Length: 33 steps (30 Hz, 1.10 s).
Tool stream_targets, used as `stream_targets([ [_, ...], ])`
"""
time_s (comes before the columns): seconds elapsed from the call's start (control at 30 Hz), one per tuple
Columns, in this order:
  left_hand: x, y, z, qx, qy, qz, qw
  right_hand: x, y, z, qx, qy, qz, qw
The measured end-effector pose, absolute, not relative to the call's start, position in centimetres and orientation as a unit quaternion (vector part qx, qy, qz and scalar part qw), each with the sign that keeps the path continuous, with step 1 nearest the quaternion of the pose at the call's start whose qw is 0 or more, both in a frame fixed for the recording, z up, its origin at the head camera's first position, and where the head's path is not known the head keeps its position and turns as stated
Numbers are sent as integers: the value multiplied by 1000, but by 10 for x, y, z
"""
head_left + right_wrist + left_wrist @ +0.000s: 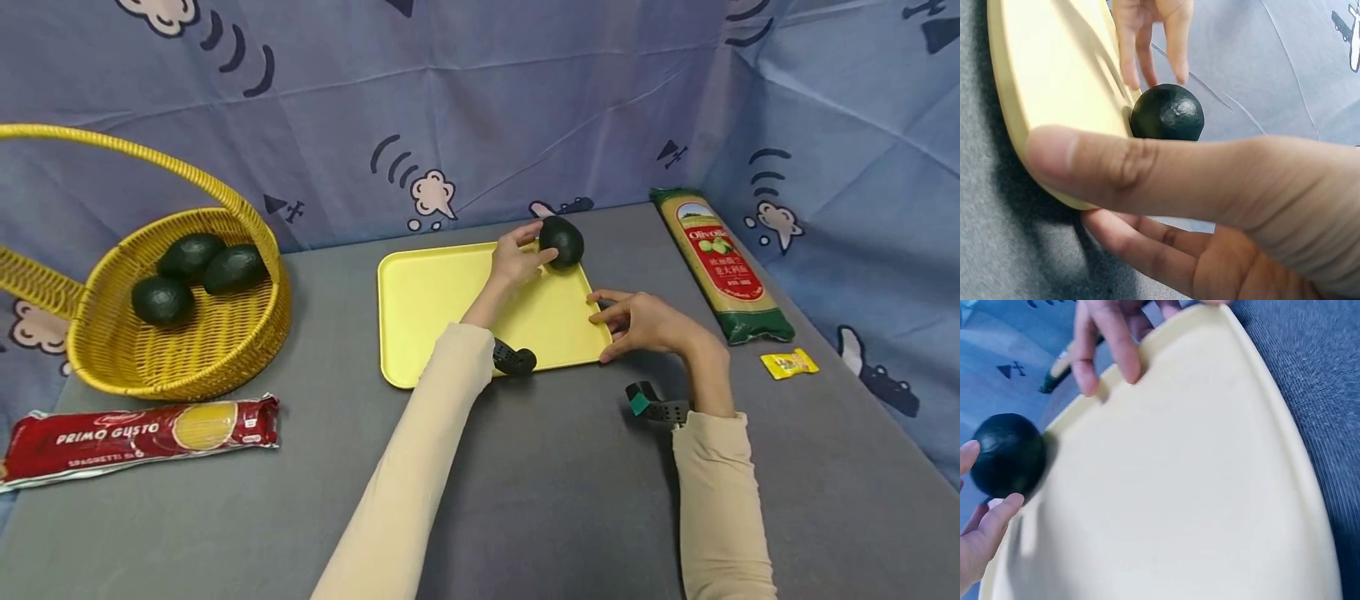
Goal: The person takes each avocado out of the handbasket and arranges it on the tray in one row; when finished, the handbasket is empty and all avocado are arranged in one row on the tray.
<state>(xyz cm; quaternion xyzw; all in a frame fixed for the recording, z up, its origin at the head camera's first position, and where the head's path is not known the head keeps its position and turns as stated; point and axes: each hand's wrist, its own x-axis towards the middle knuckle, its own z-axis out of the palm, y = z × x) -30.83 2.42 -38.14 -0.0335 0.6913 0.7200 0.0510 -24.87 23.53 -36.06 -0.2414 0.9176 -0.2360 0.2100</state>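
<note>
A yellow tray (427, 308) lies on the table in front of me. A dark green avocado (561, 242) sits at its far right corner. My left hand (515, 257) reaches over the tray to the avocado's left side, thumb and fingers spread, fingertips right at its skin in the left wrist view. My right hand (648, 323) holds the tray's right edge, thumb near the front corner and fingertips over the rim, as the left wrist view also shows. In the right wrist view the right thumb (1104, 159) crosses in front of the tray and hides part of the avocado.
At the left stands a yellow wicker basket (277, 333) with a tall handle and three avocados (163, 301) inside. A red spaghetti packet (142, 437) lies before it. On the right are a green-ended pasta packet (723, 267) and a small yellow wrapper (790, 363). Patterned cloth hangs behind.
</note>
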Motion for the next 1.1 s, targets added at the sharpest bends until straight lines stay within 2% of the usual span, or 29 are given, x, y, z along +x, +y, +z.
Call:
stream_targets([
  [0.2,-296,-4,-368,-10,658,749,77,-249,235,-361,-243,916,-239,212],
  [0.37,-279,-36,-353,20,649,757,74,-250,234,-363,-240,916,-239,217],
  [0.77,-204,-130,-324,53,664,745,46,-251,230,-362,-233,918,-235,218],
  [1.1,-145,-225,-310,29,666,745,9,-254,230,-364,-257,919,-222,200],
])
